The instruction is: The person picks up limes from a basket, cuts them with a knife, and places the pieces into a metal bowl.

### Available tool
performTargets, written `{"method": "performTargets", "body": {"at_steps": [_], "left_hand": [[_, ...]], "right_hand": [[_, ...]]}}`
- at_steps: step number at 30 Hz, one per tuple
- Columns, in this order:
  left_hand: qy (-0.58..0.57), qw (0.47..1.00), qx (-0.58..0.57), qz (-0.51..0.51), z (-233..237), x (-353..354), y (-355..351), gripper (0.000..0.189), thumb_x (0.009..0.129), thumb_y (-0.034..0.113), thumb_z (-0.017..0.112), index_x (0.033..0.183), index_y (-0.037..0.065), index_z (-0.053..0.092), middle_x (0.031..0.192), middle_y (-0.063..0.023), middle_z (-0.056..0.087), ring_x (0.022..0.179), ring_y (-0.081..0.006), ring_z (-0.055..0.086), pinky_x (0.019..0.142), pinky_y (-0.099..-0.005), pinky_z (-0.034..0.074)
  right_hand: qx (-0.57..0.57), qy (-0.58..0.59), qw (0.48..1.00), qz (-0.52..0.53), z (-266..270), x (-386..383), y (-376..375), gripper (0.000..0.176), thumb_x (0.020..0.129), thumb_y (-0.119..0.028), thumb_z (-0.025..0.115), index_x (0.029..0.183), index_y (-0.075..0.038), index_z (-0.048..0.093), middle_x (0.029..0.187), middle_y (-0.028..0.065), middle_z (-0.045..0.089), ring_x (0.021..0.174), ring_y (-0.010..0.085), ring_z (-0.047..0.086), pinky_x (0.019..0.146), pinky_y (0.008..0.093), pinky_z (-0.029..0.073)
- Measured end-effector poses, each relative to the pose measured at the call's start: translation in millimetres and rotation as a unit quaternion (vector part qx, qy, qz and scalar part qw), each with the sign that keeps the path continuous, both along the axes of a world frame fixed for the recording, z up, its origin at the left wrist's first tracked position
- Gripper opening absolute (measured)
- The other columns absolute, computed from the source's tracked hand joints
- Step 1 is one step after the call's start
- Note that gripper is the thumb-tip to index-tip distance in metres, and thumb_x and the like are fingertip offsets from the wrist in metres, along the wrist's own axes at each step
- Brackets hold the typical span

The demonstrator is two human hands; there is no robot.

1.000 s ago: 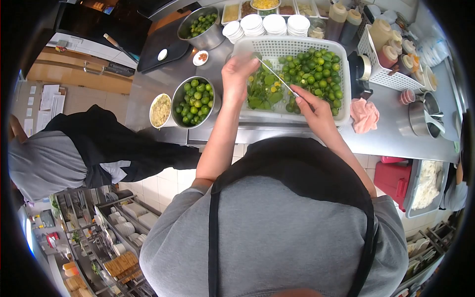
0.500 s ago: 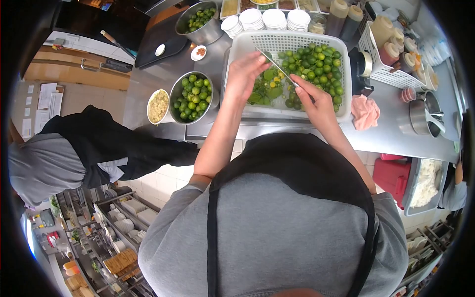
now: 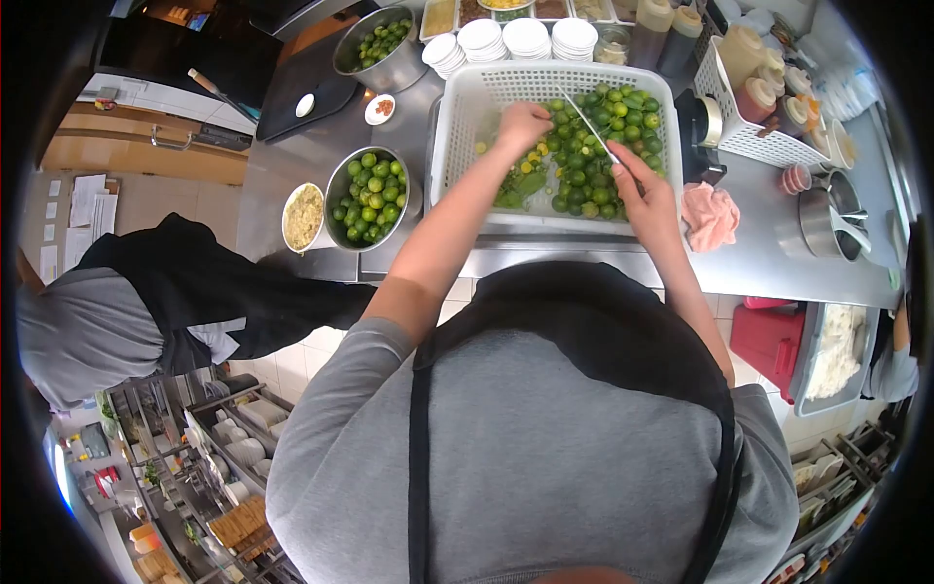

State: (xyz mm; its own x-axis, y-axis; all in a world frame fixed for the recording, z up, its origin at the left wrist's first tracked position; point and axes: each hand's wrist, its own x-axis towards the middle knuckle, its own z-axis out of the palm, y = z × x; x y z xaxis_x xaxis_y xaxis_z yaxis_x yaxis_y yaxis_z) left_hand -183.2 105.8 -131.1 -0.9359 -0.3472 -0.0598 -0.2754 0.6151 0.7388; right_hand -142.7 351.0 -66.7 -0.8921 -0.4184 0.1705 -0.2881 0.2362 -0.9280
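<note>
A white perforated basket (image 3: 452, 156) in front of me holds many green limes (image 3: 623, 117), with yellow-green cut pieces and leafy bits (image 3: 525, 185) at its left. My right hand (image 3: 646, 190) grips a knife (image 3: 589, 125), its thin blade pointing up and left over the limes. Inside the basket, my left hand (image 3: 523, 127) is curled at the left edge of the lime pile. Its fingertips are partly hidden, so what they hold cannot be made out.
Left of the basket stand a metal pot of limes (image 3: 336, 200) and a bowl of chopped pale food (image 3: 304, 216). Another lime pot (image 3: 404, 68) is behind. A pink cloth (image 3: 710, 216) lies at right. A person in a black apron (image 3: 195, 282) is at left.
My left hand has moved from near the knife's tip, where it held a lime, down to the pile. The knife has moved right, away from that hand.
</note>
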Motion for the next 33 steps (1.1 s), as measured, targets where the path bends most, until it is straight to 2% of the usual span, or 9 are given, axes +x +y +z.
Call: {"method": "performTargets", "body": {"at_steps": [2, 6, 9, 11, 15, 21, 25, 27, 33], "left_hand": [[0.011, 0.991, -0.129, -0.02, -17.2, -10.8, 10.2, 0.026, 0.067, 0.012, 0.07, 0.092, 0.004, 0.068, 0.094, -0.0172, 0.064, 0.088, -0.0331, 0.06, 0.08, -0.037, 0.047], [-0.024, 0.99, -0.135, -0.025, -21.8, -11.7, 4.3, 0.031, 0.067, 0.012, 0.071, 0.097, 0.005, 0.066, 0.092, -0.0154, 0.064, 0.087, -0.0262, 0.062, 0.079, -0.0337, 0.048], [-0.046, 0.992, 0.116, 0.008, 23.8, 10.8, -3.3, 0.03, 0.074, 0.01, 0.067, 0.102, 0.002, 0.063, 0.092, -0.0119, 0.063, 0.086, -0.019, 0.061, 0.078, -0.029, 0.048], [0.073, 0.894, 0.442, 0.025, 39.5, 32.0, -7.2, 0.03, 0.08, 0.009, 0.063, 0.108, -0.001, 0.059, 0.095, -0.0072, 0.062, 0.083, -0.0169, 0.06, 0.079, -0.0282, 0.048], [0.113, 0.886, 0.447, 0.045, 50.1, 61.5, -11.2, 0.027, 0.084, 0.008, 0.059, 0.109, -0.004, 0.057, 0.102, -0.0083, 0.06, 0.088, -0.0197, 0.059, 0.083, -0.029, 0.046], [0.062, 0.972, 0.228, 0.017, 42.9, 60.1, -11.5, 0.022, 0.076, 0.009, 0.065, 0.096, -0.001, 0.065, 0.097, -0.0097, 0.065, 0.086, -0.019, 0.061, 0.08, -0.0297, 0.047], [-0.008, 0.997, -0.074, -0.026, 23.7, 35.8, 6.7, 0.015, 0.071, 0.01, 0.065, 0.083, 0.002, 0.068, 0.081, -0.0168, 0.066, 0.079, -0.0242, 0.064, 0.074, -0.0319, 0.049], [-0.068, 0.944, -0.321, -0.039, 3.5, 19.1, 5.0, 0.01, 0.072, 0.006, 0.059, 0.076, 0.001, 0.067, 0.08, -0.017, 0.065, 0.082, -0.0282, 0.063, 0.075, -0.0371, 0.049], [-0.035, 0.954, -0.293, -0.052, 4.9, 14.6, -0.6, 0.011, 0.072, 0.005, 0.056, 0.074, 0.003, 0.067, 0.079, -0.0152, 0.066, 0.076, -0.0305, 0.064, 0.071, -0.0368, 0.05]], "right_hand": [[0.014, -0.009, 1.0, 0.003, 3.2, 2.4, -0.2, 0.027, 0.089, -0.021, 0.054, 0.114, -0.012, 0.059, 0.09, 0.0119, 0.066, 0.071, 0.0151, 0.061, 0.065, 0.0262, 0.046], [0.033, -0.019, 0.999, 0.008, 6.4, 4.5, -1.7, 0.028, 0.089, -0.021, 0.055, 0.114, -0.012, 0.059, 0.091, 0.0119, 0.066, 0.07, 0.0147, 0.06, 0.066, 0.0261, 0.046], [0.006, -0.023, 1.0, 0.0, 3.7, 3.7, -2.0, 0.028, 0.089, -0.021, 0.055, 0.115, -0.011, 0.059, 0.09, 0.0113, 0.066, 0.068, 0.0131, 0.059, 0.065, 0.0255, 0.045], [-0.007, -0.026, 1.0, 0.001, 1.3, 3.1, -2.3, 0.028, 0.089, -0.02, 0.055, 0.114, -0.011, 0.059, 0.09, 0.0106, 0.066, 0.068, 0.0121, 0.058, 0.064, 0.0251, 0.045], [-0.023, -0.042, 0.999, 0.023, 2.3, 6.3, -10.3, 0.027, 0.089, -0.019, 0.055, 0.114, -0.01, 0.059, 0.088, 0.0091, 0.066, 0.066, 0.0098, 0.054, 0.062, 0.0236, 0.043], [-0.024, -0.053, 0.998, 0.033, 1.0, 7.5, -10.3, 0.028, 0.089, -0.02, 0.055, 0.114, -0.011, 0.059, 0.071, 0.0036, 0.06, 0.058, 0.0068, 0.046, 0.055, 0.0221, 0.039], [-0.014, -0.057, 0.998, 0.025, -3.0, 4.0, -4.8, 0.028, 0.088, -0.021, 0.055, 0.115, -0.012, 0.059, 0.066, 0.0012, 0.056, 0.056, 0.0061, 0.043, 0.053, 0.0221, 0.037], [-0.024, -0.044, 0.999, 0.022, 1.2, 5.2, -2.7, 0.028, 0.088, -0.021, 0.056, 0.115, -0.013, 0.059, 0.066, 0.0014, 0.057, 0.056, 0.0061, 0.043, 0.053, 0.0222, 0.036], [-0.045, -0.04, 0.998, 0.016, -1.7, 4.8, 0.6, 0.028, 0.089, -0.021, 0.055, 0.115, -0.012, 0.059, 0.066, 0.0009, 0.056, 0.056, 0.0062, 0.042, 0.053, 0.0221, 0.036]]}}
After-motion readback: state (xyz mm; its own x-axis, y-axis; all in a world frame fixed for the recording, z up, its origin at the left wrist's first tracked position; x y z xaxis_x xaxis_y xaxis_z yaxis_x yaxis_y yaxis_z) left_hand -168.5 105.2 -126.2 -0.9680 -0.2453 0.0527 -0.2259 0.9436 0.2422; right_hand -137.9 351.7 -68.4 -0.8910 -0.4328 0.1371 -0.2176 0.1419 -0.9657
